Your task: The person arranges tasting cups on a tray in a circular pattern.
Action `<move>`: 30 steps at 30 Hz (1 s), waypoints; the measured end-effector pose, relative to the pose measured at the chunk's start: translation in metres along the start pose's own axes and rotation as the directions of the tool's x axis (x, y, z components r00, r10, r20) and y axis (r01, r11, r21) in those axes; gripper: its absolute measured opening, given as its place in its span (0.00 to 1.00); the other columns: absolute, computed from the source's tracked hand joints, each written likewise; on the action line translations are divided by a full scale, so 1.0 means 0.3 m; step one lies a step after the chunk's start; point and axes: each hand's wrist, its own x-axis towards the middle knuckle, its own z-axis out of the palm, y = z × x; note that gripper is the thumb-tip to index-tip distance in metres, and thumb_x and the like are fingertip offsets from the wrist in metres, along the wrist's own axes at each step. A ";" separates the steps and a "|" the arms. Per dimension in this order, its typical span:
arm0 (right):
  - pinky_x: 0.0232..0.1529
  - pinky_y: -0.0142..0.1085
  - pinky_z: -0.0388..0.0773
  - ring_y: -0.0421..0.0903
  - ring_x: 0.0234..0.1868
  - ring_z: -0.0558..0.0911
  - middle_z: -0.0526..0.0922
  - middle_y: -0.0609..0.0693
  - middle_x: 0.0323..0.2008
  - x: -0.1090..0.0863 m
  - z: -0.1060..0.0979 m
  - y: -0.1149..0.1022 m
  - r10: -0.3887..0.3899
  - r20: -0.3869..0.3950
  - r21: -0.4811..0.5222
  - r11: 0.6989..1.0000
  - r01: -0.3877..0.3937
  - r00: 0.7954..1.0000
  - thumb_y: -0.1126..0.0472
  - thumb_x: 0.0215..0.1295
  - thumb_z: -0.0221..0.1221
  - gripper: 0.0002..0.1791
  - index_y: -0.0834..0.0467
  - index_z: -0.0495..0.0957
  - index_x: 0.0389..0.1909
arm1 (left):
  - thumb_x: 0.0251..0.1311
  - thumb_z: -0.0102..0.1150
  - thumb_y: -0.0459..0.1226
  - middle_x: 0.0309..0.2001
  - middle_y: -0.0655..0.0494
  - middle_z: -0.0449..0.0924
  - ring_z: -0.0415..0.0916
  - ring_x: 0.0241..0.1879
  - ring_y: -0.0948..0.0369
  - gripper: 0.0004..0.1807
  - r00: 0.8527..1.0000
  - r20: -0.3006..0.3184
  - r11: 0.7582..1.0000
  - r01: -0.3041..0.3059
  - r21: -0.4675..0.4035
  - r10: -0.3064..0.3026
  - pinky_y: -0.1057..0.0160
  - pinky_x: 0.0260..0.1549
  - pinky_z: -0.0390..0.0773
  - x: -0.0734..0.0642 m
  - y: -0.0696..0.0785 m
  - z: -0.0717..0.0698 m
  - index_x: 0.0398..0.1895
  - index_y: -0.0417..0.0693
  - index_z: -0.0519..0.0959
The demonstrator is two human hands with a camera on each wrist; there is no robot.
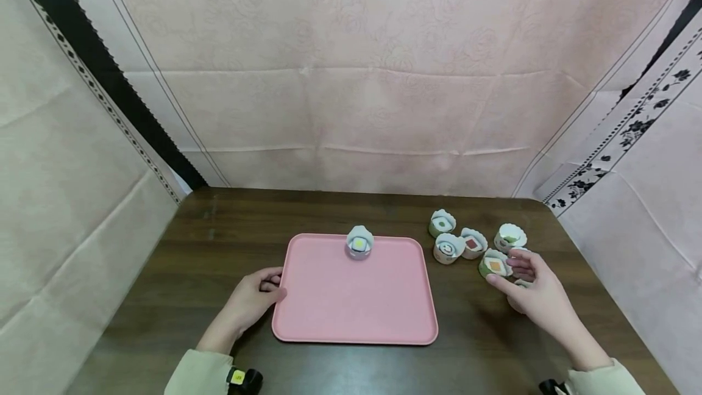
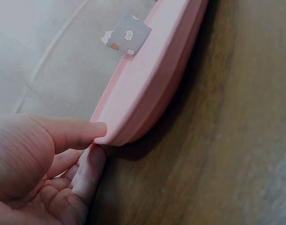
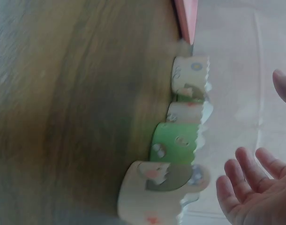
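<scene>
- Pinches the left edge of the pink tray (image 1: 353, 309) with the left hand (image 1: 249, 300), using the thumb on top and a finger tucked underneath.
- Spreads the right hand (image 1: 534, 288) loosely over the little cups (image 1: 445, 256), with thumb and fingertips well apart.
- Flat and smooth across the tray, with round corners and a low, thin rim.
- At the middle of the tray's far side: a blue-grey cup (image 1: 359, 251), upright, with bear faces on its side and a yellow square in its top.
- To the right of the tray, in a close bunch on the bench (image 1: 219, 249): round cups with wavy, frilly rims.
- Just beside the right thumb: a green cup (image 1: 485, 269) with an orange square inside.
- Biggest in the right wrist view: a cream cup (image 3: 140, 197), curved, with blurry printed pictures.
- Brown and streaky like wood all over the bench.
- Behind: a pale pink sheet (image 1: 384, 114), creased, with faint roses.
</scene>
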 end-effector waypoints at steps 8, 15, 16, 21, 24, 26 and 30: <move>0.45 0.17 0.65 0.57 0.57 0.70 0.70 0.63 0.59 0.001 -0.025 0.045 0.112 -0.010 0.020 0.994 -0.111 0.994 0.46 0.59 0.67 0.42 0.66 0.62 0.66 | 0.57 0.66 0.31 0.43 0.50 0.76 0.76 0.39 0.58 0.25 1.000 0.004 1.000 0.007 -0.008 -0.007 0.61 0.35 0.78 0.005 -0.009 0.005 0.60 0.43 0.76; 0.55 0.55 0.66 0.66 0.60 0.67 0.66 0.70 0.61 0.001 -0.032 0.066 0.188 0.025 0.001 0.982 -0.188 0.982 0.42 0.59 0.65 0.46 0.68 0.59 0.68 | 0.57 0.66 0.31 0.43 0.50 0.76 0.75 0.39 0.58 0.25 1.000 0.001 1.000 0.002 -0.005 -0.002 0.63 0.34 0.78 0.002 -0.005 0.004 0.60 0.42 0.76; 0.54 0.59 0.65 0.67 0.60 0.66 0.65 0.71 0.60 -0.001 -0.032 0.069 0.194 0.030 0.000 0.981 -0.194 0.981 0.42 0.59 0.65 0.47 0.68 0.58 0.68 | 0.57 0.66 0.31 0.43 0.50 0.76 0.75 0.39 0.58 0.25 1.000 0.002 1.000 0.002 -0.004 -0.002 0.63 0.34 0.78 0.002 -0.005 0.004 0.60 0.42 0.76; 0.53 0.60 0.64 0.68 0.59 0.66 0.65 0.72 0.59 -0.006 -0.031 0.082 0.197 0.046 -0.013 0.980 -0.197 0.979 0.41 0.59 0.65 0.48 0.70 0.58 0.67 | 0.57 0.66 0.31 0.43 0.50 0.76 0.75 0.39 0.58 0.25 1.000 0.003 1.000 0.004 0.001 -0.004 0.63 0.34 0.78 0.001 -0.003 0.002 0.60 0.43 0.76; 0.52 0.59 0.64 0.68 0.59 0.66 0.66 0.72 0.59 -0.008 -0.031 0.091 0.190 0.045 -0.022 0.982 -0.189 0.981 0.41 0.58 0.65 0.48 0.71 0.58 0.66 | 0.57 0.66 0.31 0.44 0.50 0.76 0.74 0.40 0.57 0.25 1.000 0.004 1.000 0.003 0.004 -0.003 0.63 0.34 0.78 0.002 -0.003 0.002 0.60 0.43 0.76; 0.52 0.59 0.64 0.68 0.58 0.67 0.66 0.72 0.59 -0.009 -0.030 0.097 0.189 0.048 -0.030 0.982 -0.188 0.981 0.42 0.58 0.65 0.48 0.71 0.59 0.66 | 0.57 0.66 0.31 0.44 0.50 0.76 0.74 0.40 0.57 0.25 1.000 0.005 1.000 0.003 0.002 -0.003 0.62 0.34 0.78 0.002 -0.003 0.002 0.60 0.43 0.76; 0.53 0.59 0.64 0.68 0.59 0.67 0.67 0.73 0.58 -0.011 -0.026 0.112 0.191 0.055 -0.041 0.981 -0.189 0.980 0.42 0.57 0.66 0.48 0.73 0.59 0.65 | 0.57 0.66 0.31 0.43 0.50 0.76 0.75 0.39 0.57 0.25 1.000 0.005 1.000 0.005 0.000 -0.005 0.62 0.34 0.78 0.001 -0.001 0.002 0.60 0.43 0.76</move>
